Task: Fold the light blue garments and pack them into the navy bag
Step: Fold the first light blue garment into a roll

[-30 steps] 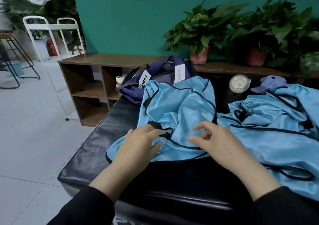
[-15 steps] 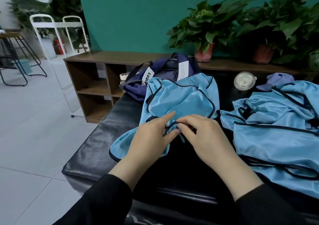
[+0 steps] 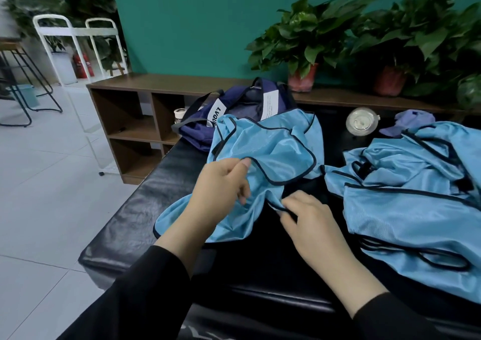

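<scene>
1. Leftmost, a white metal rack (image 3: 75,42) stands on the tiled floor; a brown cubby shelf (image 3: 135,120) runs along the teal wall.
2. Black padded bench (image 3: 135,220) carries everything else.
3. Navy bag (image 3: 234,110) sits at the bench's far end, mouth open, white labels showing.
4. Light blue garment (image 3: 273,154), dark-edged, lies rumpled just in front of the bag, its top edge overlapping it.
5. Left hand (image 3: 221,191): fingers curled, thumb and forefinger pinching the garment's dark trim, lifting a fold.
6. Right hand (image 3: 309,222): fingertips bent, pinching the garment's lower hem against the bench.
7. Clear round lid (image 3: 361,119) and a purple cloth (image 3: 408,124) sit further right.
8. Pile of light blue garments (image 3: 416,196) lies unfolded at the right end.
9. Potted plants (image 3: 307,45) line the shelf top behind.
</scene>
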